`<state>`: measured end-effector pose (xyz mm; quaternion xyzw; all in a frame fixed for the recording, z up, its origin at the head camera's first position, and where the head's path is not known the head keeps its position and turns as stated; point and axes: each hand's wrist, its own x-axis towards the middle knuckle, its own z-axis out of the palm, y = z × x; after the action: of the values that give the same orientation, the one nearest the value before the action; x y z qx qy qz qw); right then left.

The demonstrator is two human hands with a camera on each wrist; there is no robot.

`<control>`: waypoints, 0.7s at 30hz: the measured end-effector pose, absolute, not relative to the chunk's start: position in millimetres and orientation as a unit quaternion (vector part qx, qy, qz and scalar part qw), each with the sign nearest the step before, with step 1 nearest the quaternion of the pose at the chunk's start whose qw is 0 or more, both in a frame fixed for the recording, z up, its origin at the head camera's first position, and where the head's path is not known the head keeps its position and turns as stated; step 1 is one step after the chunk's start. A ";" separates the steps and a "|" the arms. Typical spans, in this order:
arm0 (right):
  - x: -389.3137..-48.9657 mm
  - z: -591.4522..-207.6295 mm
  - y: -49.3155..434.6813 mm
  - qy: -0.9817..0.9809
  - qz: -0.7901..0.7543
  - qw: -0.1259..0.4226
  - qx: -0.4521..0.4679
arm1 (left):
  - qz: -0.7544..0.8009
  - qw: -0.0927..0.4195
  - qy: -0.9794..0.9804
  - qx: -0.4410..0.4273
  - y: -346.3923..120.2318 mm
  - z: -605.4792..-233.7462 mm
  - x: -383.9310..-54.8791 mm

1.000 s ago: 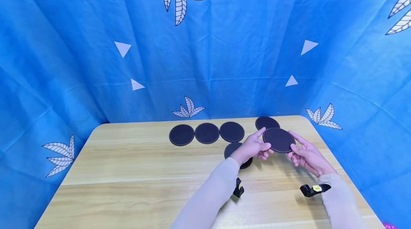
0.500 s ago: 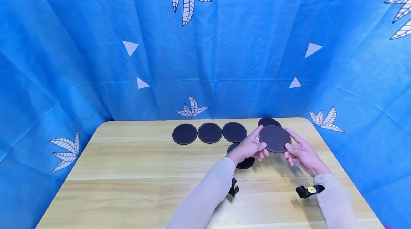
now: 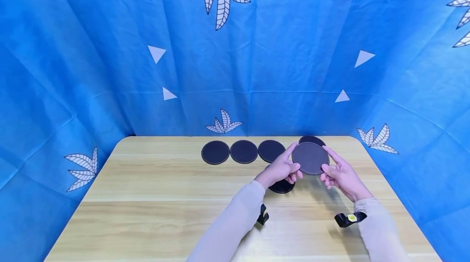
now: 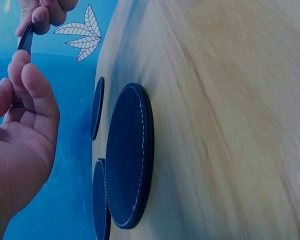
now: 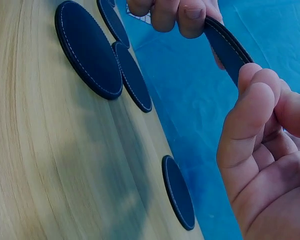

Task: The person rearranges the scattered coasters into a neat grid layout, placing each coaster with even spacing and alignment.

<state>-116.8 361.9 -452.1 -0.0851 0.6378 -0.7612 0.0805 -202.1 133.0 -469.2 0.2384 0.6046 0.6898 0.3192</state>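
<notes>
Both hands hold up one round dark coaster (image 3: 310,158) with a stitched edge, tilted with its face toward me in the head view. My left hand (image 3: 280,169) pinches its left side between thumb and fingers; my right hand (image 3: 344,175) grips the opposite side. Seen edge-on in the right wrist view, the held coaster (image 5: 227,47) spans between the fingertips of both hands. Below my left hand another coaster (image 3: 282,187) lies on the table, partly covered by that hand. Just behind the held one, a far coaster (image 3: 312,140) shows only its upper part.
Three coasters lie in a row near the back edge: a left one (image 3: 215,152), a middle one (image 3: 244,152) and a right one (image 3: 271,150). The wooden table (image 3: 154,213) has rounded back corners. Blue patterned cloth (image 3: 220,62) hangs behind and at both sides.
The held coaster has come up a little and tilted more toward the head camera, staying in both hands. The head view has shifted slightly; the coasters on the table stay put.
</notes>
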 end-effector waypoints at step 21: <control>-128.2 -450.3 332.9 0.650 -0.751 0.083 -0.086 | 0.683 0.286 0.638 0.212 104.0 -465.3 -202.5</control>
<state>-128.2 332.9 -450.3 -0.0860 0.6496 -0.7508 0.0830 -202.5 104.0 -465.3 0.2122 0.6379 0.6830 0.2858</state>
